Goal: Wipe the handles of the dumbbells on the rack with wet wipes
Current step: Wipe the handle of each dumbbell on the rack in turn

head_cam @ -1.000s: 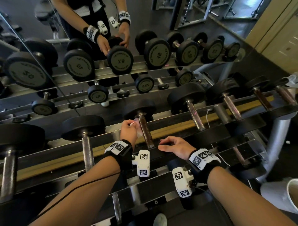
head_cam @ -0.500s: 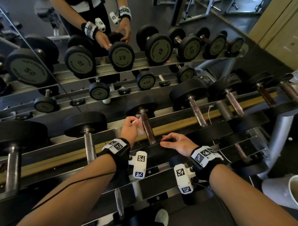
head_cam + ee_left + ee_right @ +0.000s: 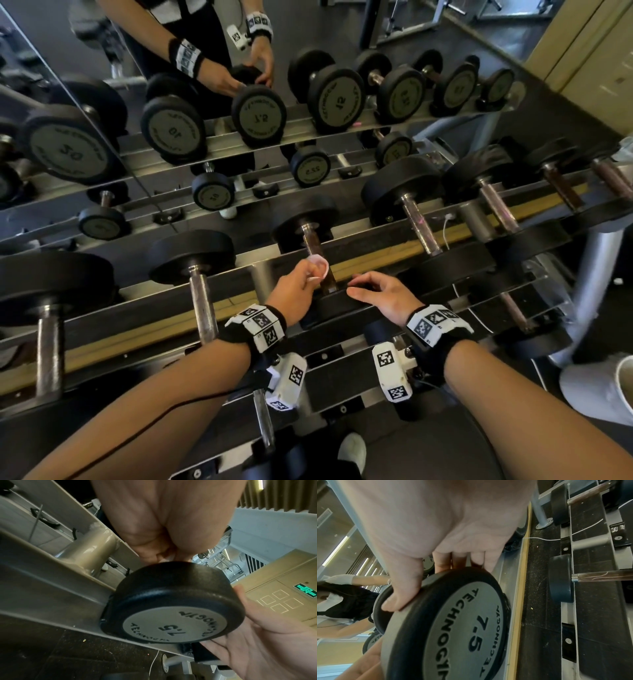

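Item 1, grip: your left hand [image 3: 296, 286] pinches a small crumpled white wet wipe [image 3: 318, 266] between fingertips and thumb, pressed against the left side of the brownish steel handle [image 3: 317, 255] of the black rubber-headed dumbbell marked 7.5 [image 3: 173, 601].

Item 2, support: your right hand [image 3: 385, 296] rests on the near head of that dumbbell, thumb curled over its rim and fingers loosely bent across the top; the right wrist view shows the thumb [image 3: 399, 599] lying on the grey end plate's edge.

Item 3, location: the dumbbell lies on the upper tier of the grey metal rack [image 3: 102, 318], handle running near to far, far head against the mirror side.

Item 4, neighbours: a larger black dumbbell with bright steel handle [image 3: 202, 301] lies to the left; another with a steel handle [image 3: 419, 222] to the right, further ones beyond.

Item 5, surroundings: a wall mirror [image 3: 102, 102] at the far side reflects the rack and both hands. A white shoe [image 3: 352, 452] shows near, below the rack.
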`<state>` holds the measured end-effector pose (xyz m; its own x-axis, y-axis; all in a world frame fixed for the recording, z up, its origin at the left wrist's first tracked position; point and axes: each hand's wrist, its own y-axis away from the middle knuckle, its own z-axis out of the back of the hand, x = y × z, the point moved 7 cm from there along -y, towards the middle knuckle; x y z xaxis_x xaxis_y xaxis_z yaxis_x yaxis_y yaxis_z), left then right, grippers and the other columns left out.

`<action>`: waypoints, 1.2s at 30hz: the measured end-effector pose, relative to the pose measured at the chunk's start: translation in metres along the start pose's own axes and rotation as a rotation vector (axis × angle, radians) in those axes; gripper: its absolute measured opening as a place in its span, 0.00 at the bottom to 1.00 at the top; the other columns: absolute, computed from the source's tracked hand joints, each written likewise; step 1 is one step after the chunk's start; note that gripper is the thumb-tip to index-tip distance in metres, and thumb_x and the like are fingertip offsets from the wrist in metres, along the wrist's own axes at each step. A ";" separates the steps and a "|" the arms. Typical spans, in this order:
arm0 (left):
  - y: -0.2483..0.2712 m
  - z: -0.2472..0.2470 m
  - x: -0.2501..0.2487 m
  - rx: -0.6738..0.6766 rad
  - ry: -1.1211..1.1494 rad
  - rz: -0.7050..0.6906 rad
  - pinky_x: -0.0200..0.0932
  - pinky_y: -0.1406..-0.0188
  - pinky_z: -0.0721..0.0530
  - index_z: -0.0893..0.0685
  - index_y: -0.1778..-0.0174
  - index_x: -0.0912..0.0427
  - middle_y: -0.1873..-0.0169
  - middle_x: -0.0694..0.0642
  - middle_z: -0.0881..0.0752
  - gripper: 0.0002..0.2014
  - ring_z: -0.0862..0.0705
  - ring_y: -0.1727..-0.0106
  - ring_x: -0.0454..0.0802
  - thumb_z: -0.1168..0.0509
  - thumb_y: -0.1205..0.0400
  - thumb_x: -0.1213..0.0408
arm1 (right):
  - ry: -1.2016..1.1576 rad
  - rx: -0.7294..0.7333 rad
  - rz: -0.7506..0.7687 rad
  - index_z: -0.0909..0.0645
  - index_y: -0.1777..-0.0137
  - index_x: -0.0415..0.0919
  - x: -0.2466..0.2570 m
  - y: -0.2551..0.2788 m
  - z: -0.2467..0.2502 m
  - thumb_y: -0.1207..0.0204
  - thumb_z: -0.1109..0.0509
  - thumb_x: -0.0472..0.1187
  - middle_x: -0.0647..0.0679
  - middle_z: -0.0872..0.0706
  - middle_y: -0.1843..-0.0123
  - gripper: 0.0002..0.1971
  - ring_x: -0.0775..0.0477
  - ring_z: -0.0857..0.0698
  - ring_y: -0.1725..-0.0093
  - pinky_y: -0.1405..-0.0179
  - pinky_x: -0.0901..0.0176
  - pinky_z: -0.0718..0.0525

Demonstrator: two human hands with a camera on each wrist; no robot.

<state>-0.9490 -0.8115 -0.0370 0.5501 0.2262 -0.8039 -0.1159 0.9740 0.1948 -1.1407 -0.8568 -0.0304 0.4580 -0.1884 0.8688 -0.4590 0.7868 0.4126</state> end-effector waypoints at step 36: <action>0.015 0.015 -0.043 -0.242 0.392 0.366 0.35 0.68 0.21 0.23 0.57 0.57 0.58 0.56 0.20 0.11 0.21 0.59 0.50 0.44 0.13 0.74 | 0.164 0.184 0.171 0.15 0.43 0.49 0.050 0.003 0.077 0.22 0.25 0.43 0.53 0.11 0.43 0.09 0.56 0.14 0.40 0.32 0.53 0.20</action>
<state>-0.9615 -0.8069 0.0087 0.0969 0.4921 -0.8651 -0.4512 0.7965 0.4025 -1.1782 -0.9092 0.0352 0.4726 0.0467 0.8800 -0.6631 0.6767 0.3201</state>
